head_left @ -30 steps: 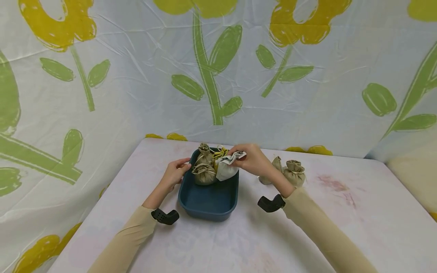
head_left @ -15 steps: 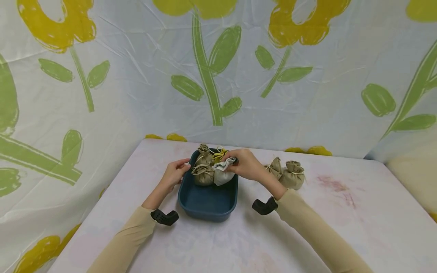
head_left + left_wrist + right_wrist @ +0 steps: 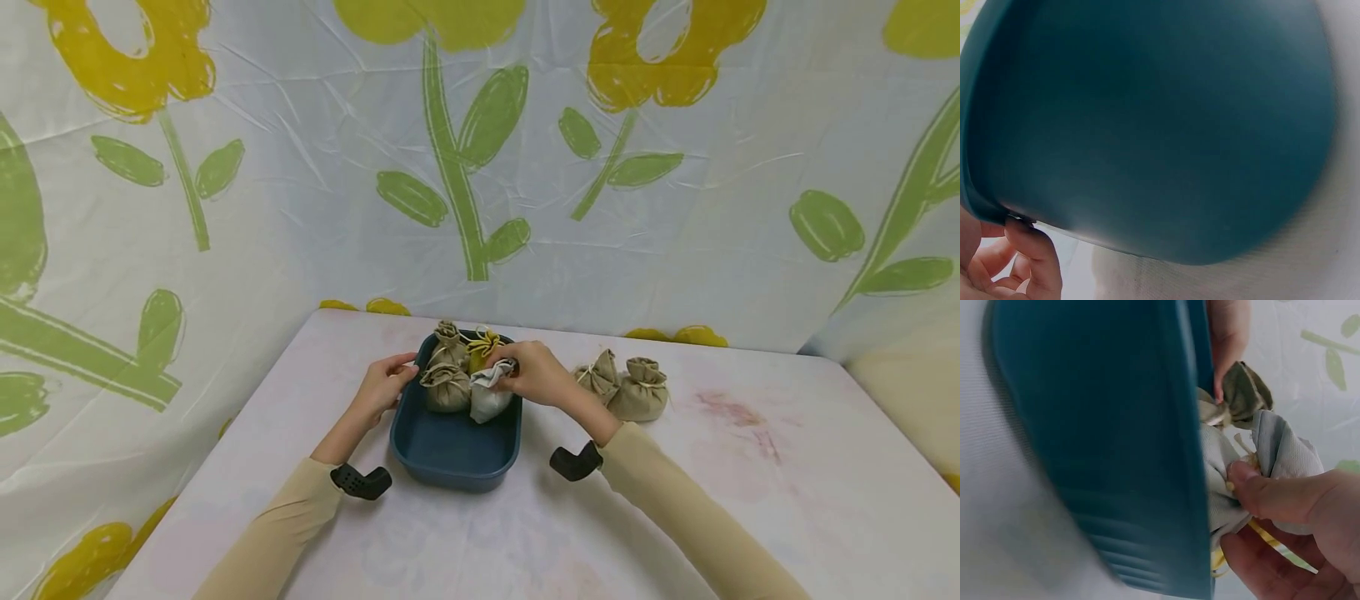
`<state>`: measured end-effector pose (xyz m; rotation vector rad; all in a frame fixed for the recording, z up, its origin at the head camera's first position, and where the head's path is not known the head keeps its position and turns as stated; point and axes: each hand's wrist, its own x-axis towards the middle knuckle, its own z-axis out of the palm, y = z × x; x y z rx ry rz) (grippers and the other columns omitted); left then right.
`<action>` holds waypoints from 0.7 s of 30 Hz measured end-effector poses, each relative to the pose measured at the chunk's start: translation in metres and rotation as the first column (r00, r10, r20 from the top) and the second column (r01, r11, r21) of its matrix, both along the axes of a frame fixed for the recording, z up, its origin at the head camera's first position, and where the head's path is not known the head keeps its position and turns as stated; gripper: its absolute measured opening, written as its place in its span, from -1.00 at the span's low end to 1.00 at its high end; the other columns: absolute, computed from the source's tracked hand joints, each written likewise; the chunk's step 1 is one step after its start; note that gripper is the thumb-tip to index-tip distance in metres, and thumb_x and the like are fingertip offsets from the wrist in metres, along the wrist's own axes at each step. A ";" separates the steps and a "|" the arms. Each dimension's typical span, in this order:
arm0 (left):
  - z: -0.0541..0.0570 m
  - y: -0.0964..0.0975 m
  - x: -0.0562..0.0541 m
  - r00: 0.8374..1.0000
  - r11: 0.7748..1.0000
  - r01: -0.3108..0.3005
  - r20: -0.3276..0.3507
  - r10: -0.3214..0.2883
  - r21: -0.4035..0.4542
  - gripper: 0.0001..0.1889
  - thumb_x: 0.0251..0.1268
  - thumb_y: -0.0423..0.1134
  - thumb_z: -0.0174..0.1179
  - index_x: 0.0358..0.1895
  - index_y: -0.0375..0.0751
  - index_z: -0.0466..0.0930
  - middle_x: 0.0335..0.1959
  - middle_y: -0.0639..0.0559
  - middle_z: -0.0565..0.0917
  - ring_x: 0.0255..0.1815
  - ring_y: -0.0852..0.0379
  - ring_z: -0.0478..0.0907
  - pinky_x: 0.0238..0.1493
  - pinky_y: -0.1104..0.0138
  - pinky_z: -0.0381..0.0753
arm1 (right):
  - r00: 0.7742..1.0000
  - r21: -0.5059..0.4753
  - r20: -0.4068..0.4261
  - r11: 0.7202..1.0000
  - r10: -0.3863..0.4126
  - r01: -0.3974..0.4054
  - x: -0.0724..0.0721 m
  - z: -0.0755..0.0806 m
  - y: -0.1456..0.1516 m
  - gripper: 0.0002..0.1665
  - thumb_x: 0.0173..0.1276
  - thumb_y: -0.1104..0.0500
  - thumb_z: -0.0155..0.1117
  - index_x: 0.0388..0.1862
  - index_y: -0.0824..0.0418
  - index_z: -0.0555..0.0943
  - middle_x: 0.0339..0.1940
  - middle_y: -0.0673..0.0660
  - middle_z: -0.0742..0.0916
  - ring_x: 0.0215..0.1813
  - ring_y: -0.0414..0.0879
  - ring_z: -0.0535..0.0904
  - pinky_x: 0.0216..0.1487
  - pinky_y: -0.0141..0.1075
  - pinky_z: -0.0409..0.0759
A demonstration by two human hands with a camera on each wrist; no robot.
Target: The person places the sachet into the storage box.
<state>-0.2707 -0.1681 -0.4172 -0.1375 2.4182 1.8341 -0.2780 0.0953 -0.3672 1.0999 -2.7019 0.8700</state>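
A dark blue plastic basin (image 3: 455, 454) stands mid-table in the head view. My left hand (image 3: 381, 387) grips its left rim; the left wrist view has the thumb (image 3: 1034, 250) pressed to the basin wall. My right hand (image 3: 536, 373) pinches the tied neck of a pale grey drawstring pouch (image 3: 487, 406), which hangs upright inside the basin. In the right wrist view, thumb and fingers close around the neck of that pouch (image 3: 1219, 475). Beside it in the basin sit two brown pouches, one in front (image 3: 447, 396) and one behind (image 3: 447, 340), plus a yellow-tied one (image 3: 481, 348) partly hidden.
On the table to the right of the basin, two more brown pouches stand side by side, one (image 3: 643, 400) in full view and one (image 3: 600, 379) partly behind my right wrist. A flower-printed cloth (image 3: 322, 183) hangs behind and left of the table (image 3: 720, 492).
My right hand has moved left and down, bringing the grey pouch lower into the basin beside the brown ones. The left hand keeps its place on the rim.
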 end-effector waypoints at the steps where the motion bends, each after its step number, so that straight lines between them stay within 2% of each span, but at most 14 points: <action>1: 0.000 0.000 0.000 1.000 1.000 -0.001 0.001 0.001 0.001 -0.59 0.44 -0.21 0.06 0.31 -0.15 0.44 -0.26 0.05 0.52 -0.50 0.26 0.32 -0.67 0.45 0.30 | 1.000 0.007 -0.005 1.000 -0.006 0.006 0.000 -0.002 0.000 -0.74 0.08 0.26 0.49 -0.20 0.18 0.71 -0.21 0.12 0.77 -0.39 -0.21 0.57 -0.32 -0.37 0.48; 5: 0.000 -0.001 -0.001 1.000 1.000 0.002 0.008 -0.002 0.003 -0.58 0.44 -0.21 0.05 0.32 -0.14 0.43 -0.23 0.03 0.53 -0.48 0.26 0.34 -0.65 0.45 0.33 | 0.998 0.016 0.002 0.998 -0.057 0.057 0.002 -0.006 -0.002 -0.74 0.04 0.27 0.51 -0.24 0.17 0.72 -0.26 0.11 0.77 -0.29 -0.12 0.64 -0.28 -0.32 0.54; 12: 0.003 -0.001 -0.001 1.000 1.000 -0.004 0.004 0.004 0.000 -0.59 0.44 -0.20 0.05 0.31 -0.14 0.44 -0.17 -0.02 0.56 -0.46 0.27 0.37 -0.64 0.45 0.35 | 0.994 0.010 0.020 0.994 -0.107 0.107 0.008 -0.005 -0.008 -0.76 0.05 0.33 0.48 -0.25 0.18 0.71 -0.25 0.14 0.77 -0.24 -0.04 0.66 -0.24 -0.23 0.59; 16: 0.003 -0.001 0.000 1.000 1.000 -0.001 -0.006 0.001 0.003 -0.59 0.44 -0.21 0.05 0.30 -0.16 0.45 -0.22 -0.02 0.55 -0.51 0.27 0.33 -0.66 0.45 0.32 | 0.993 0.013 0.045 0.994 -0.110 0.109 0.010 -0.005 -0.008 -0.76 0.08 0.33 0.46 -0.22 0.18 0.71 -0.22 0.14 0.76 -0.27 -0.08 0.65 -0.27 -0.27 0.59; 21: 0.001 -0.001 0.001 1.000 1.000 0.004 -0.012 -0.004 0.007 -0.59 0.43 -0.22 0.06 0.29 -0.20 0.45 -0.25 -0.05 0.54 -0.53 0.27 0.31 -0.67 0.45 0.30 | 0.994 -0.010 0.085 0.997 -0.073 0.074 0.013 -0.005 -0.003 -0.73 0.10 0.36 0.44 -0.18 0.20 0.70 -0.18 0.15 0.75 -0.27 -0.08 0.68 -0.27 -0.31 0.62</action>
